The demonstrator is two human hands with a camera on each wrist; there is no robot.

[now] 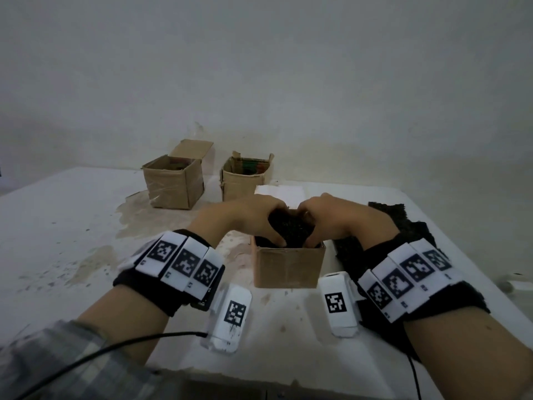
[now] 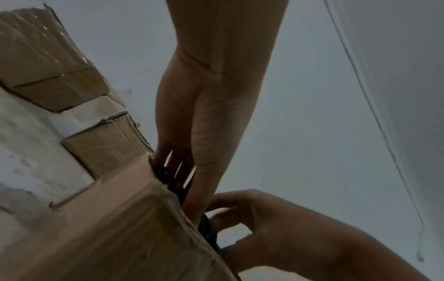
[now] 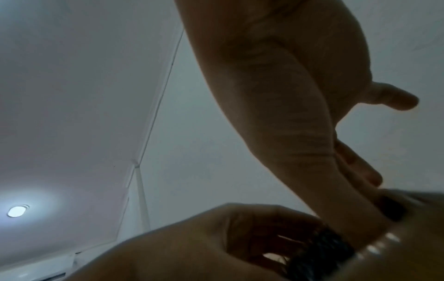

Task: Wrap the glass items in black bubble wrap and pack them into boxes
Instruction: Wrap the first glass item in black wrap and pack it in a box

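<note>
Both hands [image 1: 248, 217] [image 1: 331, 217] clamped on soft black-wrapped bundle [image 1: 290, 229], lowering into box [image 1: 288, 267]; fragile inside, so gripped by sides.

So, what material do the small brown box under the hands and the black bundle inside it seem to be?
The small brown box looks like matte cardboard with glossy clear tape on one side. The black bundle has a dark, bumpy texture, probably plastic bubble wrap.

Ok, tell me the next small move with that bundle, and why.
Probably press the bundle further down into the near box. Both the left hand and right hand grip it at the box's mouth, and its black top shows above the rim, so it doesn't look fully seated yet.
</note>
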